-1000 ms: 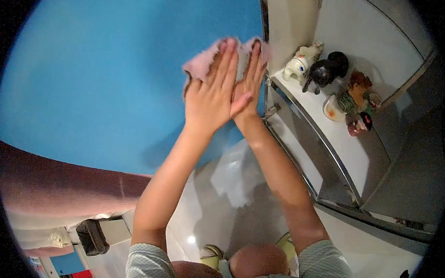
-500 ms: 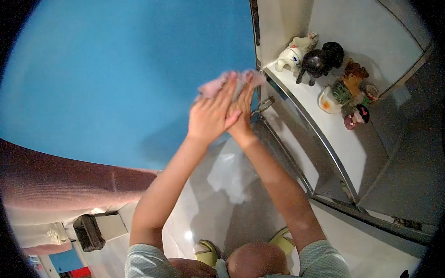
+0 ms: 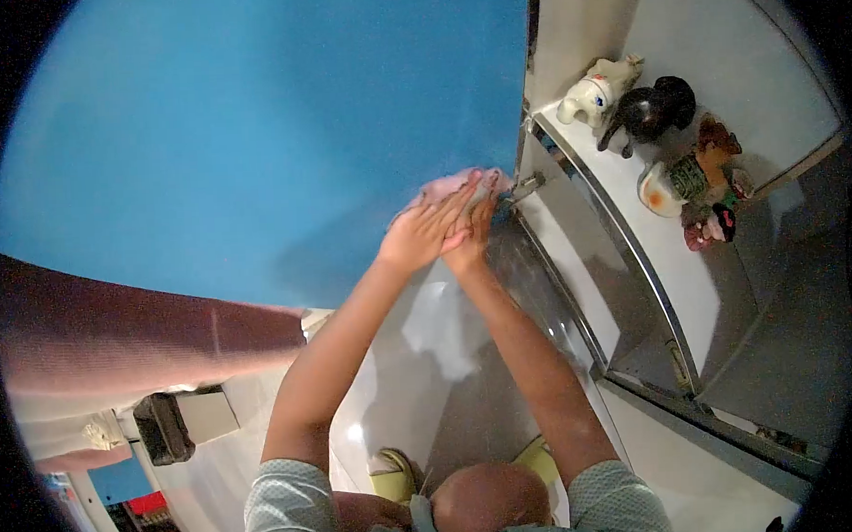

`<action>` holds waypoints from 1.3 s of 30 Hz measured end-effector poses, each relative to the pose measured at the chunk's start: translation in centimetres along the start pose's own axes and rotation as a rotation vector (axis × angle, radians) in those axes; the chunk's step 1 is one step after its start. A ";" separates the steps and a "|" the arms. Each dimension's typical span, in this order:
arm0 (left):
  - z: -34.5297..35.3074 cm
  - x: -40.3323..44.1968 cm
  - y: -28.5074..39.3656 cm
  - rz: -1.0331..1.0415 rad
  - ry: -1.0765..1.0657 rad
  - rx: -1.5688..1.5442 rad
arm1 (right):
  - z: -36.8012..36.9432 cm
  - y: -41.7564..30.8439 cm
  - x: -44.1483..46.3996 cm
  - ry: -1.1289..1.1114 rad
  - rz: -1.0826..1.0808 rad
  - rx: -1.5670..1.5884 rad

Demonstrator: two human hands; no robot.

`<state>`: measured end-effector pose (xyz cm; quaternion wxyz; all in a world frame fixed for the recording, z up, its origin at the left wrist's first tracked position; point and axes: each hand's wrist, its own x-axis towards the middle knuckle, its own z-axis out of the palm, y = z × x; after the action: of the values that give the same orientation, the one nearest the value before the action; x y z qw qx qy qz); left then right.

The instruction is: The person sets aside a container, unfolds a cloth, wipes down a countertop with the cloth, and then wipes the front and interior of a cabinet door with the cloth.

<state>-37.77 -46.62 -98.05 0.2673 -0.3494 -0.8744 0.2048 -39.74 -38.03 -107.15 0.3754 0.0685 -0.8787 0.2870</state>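
A crumpled pink cloth (image 3: pixel 447 186) lies against a broad blue panel (image 3: pixel 280 130), close to the panel's right edge. Stretched flat over it, my left hand (image 3: pixel 423 233) has its fingers straight and held together. My right hand (image 3: pixel 469 236) is alongside, partly under the left, with its fingertips on the cloth too. The two hands overlap at the thumbs and press the cloth from the near side. Just right of the fingertips is a small metal latch (image 3: pixel 526 186) beside the panel edge.
To the right, a curved white shelf (image 3: pixel 621 194) with a metal rim carries an elephant figurine (image 3: pixel 589 96), a black animal figurine (image 3: pixel 651 113) and several other ornaments. A pink ribbed cover (image 3: pixel 166 331) hangs at left, above a dark bin (image 3: pixel 164 428). Shiny floor (image 3: pixel 438 331) shows below.
Both hands and the cloth have slid down the blue panel, towards me. The view has shifted a little, so the shelf and figurines appear farther right.
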 end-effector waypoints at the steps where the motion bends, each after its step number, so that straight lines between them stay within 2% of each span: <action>1: 0.2 -0.1 0.3 0.009 0.002 -0.034 | 0.1 0.2 -0.5 -0.006 0.002 -0.012; 3: 0.6 -0.1 0.5 0.029 0.004 -0.103 | -0.1 0.1 -1.4 -0.020 0.010 -0.035; 4: 0.6 -0.1 0.5 0.016 -0.007 -0.135 | -0.3 -0.1 -1.3 0.003 0.055 0.107; 7: -0.8 -0.2 -0.5 -0.062 -0.065 -0.239 | -1.1 -1.2 -0.2 -0.119 0.008 -0.148; 9: -3.0 -0.5 -1.8 -0.164 -0.156 -0.337 | -1.4 -2.5 2.0 0.041 -0.011 0.101; 10: -3.7 -0.8 -2.6 -0.196 -0.057 -0.270 | -1.9 -3.3 3.1 0.117 -0.018 0.225; 12: -5.1 -1.4 -4.8 -0.258 0.142 -0.129 | -3.0 -5.6 5.3 0.107 -0.128 0.216; 15: -8.4 -2.6 -7.6 -0.369 0.296 -0.035 | -5.2 -9.9 7.9 0.045 -0.243 0.152; 18: -7.7 -5.7 -8.5 -0.482 0.363 0.040 | -6.3 -12.3 8.2 -0.009 -0.422 0.043; 21: -4.8 -9.1 -7.4 -0.537 0.353 0.083 | -4.7 -12.0 6.7 0.014 -0.578 0.146; 22: -3.6 -10.3 -6.7 -0.520 0.352 0.103 | -4.3 -11.8 5.9 -0.057 -0.583 0.141; 25: -0.5 -13.8 -4.1 -0.496 0.198 0.070 | -1.8 -9.6 2.1 -0.163 -0.639 0.187; 28: 4.2 -17.7 -1.3 -0.437 0.023 -0.046 | 0.4 -6.8 -1.6 -0.223 -0.725 0.063; 31: 4.3 -18.7 -0.4 -0.409 -0.057 -0.189 | 0.4 -6.2 -3.3 -0.240 -0.736 -0.026; 32: 4.0 -18.7 -0.2 -0.467 -0.181 -0.285 | 0.4 -6.2 -3.7 -0.234 -0.731 -0.050; 35: 3.0 -18.9 -1.5 -0.370 -0.070 -0.152 | -1.0 -6.9 -3.3 -0.315 -0.714 0.016; 38: -1.4 -17.7 -3.8 -0.626 -0.433 -0.392 | -2.0 -9.5 -1.1 -0.275 -0.733 0.035; 39: -1.3 -18.1 -4.2 -0.659 -0.261 -0.274 | -3.0 -11.3 0.2 -0.264 -0.739 0.078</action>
<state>-27.97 -62.28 -100.63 0.1562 -0.0528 -0.9858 0.0319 -34.30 -45.67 -100.25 0.3342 0.4309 -0.8239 0.1545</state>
